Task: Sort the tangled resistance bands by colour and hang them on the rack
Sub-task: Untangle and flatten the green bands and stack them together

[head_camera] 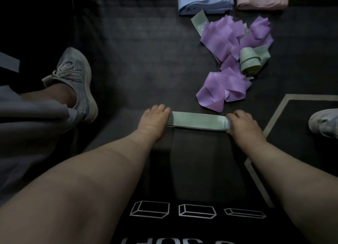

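A flat pale green band [197,120] lies stretched sideways on the dark mat in front of me. My left hand [154,120] rests on its left end with the fingers laid over it. My right hand [242,122] holds its right end, fingers curled over the edge. Beyond lies a tangled heap of purple bands [223,64] with a rolled green band [251,60] and another green strip [199,22] in it. At the far edge sit a folded blue stack [204,2] and a folded pink stack [261,0]. No rack is in view.
A grey sneaker [76,82] on a bent leg sits at the left, and another shoe [323,122] at the right edge. The dark mat [137,60] carries a pale hexagon line [274,119] at right and printed box icons [197,210] near me.
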`<state>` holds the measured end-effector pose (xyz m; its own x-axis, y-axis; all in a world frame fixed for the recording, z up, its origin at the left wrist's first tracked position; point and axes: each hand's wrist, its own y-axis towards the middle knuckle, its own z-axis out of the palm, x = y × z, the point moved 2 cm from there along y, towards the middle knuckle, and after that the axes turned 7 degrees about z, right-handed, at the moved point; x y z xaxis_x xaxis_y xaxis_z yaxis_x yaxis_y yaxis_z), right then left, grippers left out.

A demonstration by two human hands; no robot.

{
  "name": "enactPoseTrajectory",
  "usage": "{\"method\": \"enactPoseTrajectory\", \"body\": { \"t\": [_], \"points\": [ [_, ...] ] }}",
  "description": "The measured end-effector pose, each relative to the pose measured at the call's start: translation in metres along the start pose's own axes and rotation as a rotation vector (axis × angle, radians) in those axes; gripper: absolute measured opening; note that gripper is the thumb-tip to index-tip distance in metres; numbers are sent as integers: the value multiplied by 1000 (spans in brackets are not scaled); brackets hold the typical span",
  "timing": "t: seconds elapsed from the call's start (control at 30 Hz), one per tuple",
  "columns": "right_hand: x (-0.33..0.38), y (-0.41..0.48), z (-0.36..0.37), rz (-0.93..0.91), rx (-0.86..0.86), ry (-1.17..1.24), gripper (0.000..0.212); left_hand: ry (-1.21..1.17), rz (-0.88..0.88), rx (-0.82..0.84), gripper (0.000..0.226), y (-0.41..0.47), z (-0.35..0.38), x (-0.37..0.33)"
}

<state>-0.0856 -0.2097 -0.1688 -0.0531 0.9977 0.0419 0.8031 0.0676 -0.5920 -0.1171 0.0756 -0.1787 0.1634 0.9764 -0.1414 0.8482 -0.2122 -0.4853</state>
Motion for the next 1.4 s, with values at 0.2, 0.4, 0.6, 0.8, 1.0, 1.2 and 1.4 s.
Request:
{"method": "enactPoseTrajectory", "body": {
  "t": [0.2,0.4,0.6,0.8,1.0,1.2,1.4],
  "points": [
    [1,-7,10,283,-15,291,93,-151,-132,20,79,-10,6,-1],
    [5,-2,25,788,26,776,58,-784,-857,-136,46,-12,5,-4],
    [-4,8,32,761,32,890,53,-996,-980,-145,27,-3,15,7],
    [-6,9,28,704,71,993,39,-1196,-991,-118,34,-1,24,12],
    [-4,9,26,686,6,1061,37,-1186,-937,-154,23,-3,9,7],
    [0,10,16,704,6,623,47,-816,-900,-82,37,-1,5,-1],
    [18,12,18,742,66,609,44,-792,-912,-47,42,3,3,-25]
  ]
}}
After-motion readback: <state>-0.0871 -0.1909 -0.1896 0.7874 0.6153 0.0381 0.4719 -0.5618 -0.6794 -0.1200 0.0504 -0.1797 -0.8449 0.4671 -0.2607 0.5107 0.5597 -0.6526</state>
